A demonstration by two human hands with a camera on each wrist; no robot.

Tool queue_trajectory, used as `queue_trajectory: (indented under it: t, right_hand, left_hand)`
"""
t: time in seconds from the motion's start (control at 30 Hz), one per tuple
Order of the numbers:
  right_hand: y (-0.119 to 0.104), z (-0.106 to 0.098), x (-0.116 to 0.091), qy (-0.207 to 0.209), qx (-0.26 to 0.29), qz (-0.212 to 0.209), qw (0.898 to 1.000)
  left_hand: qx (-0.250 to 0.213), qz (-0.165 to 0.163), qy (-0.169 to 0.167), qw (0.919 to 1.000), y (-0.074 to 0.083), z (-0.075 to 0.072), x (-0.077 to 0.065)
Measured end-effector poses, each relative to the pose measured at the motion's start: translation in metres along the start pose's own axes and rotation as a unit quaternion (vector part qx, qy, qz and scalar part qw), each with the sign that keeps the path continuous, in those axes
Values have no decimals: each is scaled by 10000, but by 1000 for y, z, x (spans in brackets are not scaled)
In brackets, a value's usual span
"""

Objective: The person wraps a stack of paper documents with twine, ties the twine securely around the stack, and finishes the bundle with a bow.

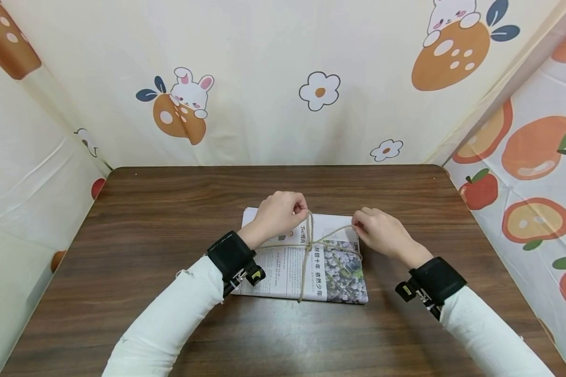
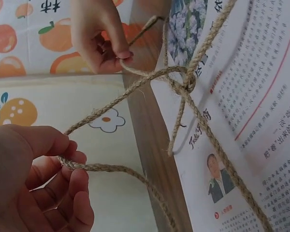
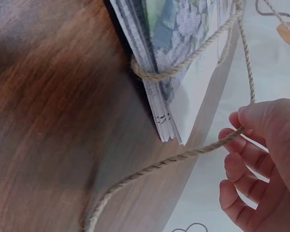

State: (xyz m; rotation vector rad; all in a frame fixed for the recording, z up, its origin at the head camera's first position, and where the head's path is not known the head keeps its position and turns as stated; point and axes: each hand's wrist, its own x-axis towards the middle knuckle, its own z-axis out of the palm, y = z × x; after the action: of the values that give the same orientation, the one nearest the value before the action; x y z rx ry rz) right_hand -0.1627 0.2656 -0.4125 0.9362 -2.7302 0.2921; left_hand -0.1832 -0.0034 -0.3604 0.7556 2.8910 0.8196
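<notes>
Head view: a folded printed newspaper stack [image 1: 285, 272] lies about midway between the side edges of the brown wood-grain table [image 1: 170, 220], its long axis along the far edge. Over it, the tan twisted rope [image 1: 309, 244] crosses between the hands, nearer the left hand [image 1: 280, 212] than the right hand [image 1: 382, 230].

Left wrist view: the left hand pinches one strand.

Right wrist view: the right hand pinches another, its tail trailing over the table.
</notes>
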Motion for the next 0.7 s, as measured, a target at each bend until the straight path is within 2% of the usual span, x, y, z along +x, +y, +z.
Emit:
queue_trajectory:
  t: [0.33, 0.7]
  right_hand:
    - [-2, -11, 12, 31, 27, 5, 10000]
    - [-4, -22, 33, 241, -267, -282, 9990]
  left_hand:
    - [-62, 83, -103, 9999, -5, 1, -6]
    - [-62, 267, -269, 9993, -7, 6, -8]
